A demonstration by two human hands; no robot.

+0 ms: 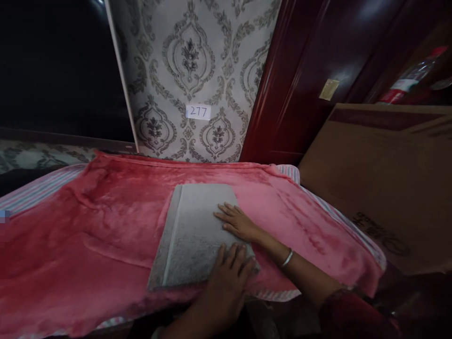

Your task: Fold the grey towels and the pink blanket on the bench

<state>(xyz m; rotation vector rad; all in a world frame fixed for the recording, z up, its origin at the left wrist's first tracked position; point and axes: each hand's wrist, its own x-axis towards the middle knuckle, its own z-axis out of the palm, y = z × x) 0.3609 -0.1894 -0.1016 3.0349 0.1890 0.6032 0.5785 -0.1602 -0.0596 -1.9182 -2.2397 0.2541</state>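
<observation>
A grey folded towel [192, 221] lies flat on a red plush blanket [106, 221] spread over a table. My right hand [237, 222] rests flat on the towel's right edge, fingers stretched out and pointing left; a silver bangle sits on that wrist. My left hand [226, 278] lies on the towel's near right corner, fingers spread and pressing down. Neither hand holds anything.
A striped cloth [38, 188] shows under the blanket at the left and right edges. A large cardboard box [384, 188] stands at the right. Behind are patterned wallpaper with a label "277" [198, 111], a dark screen [56, 66] and a dark red wooden door [318, 70].
</observation>
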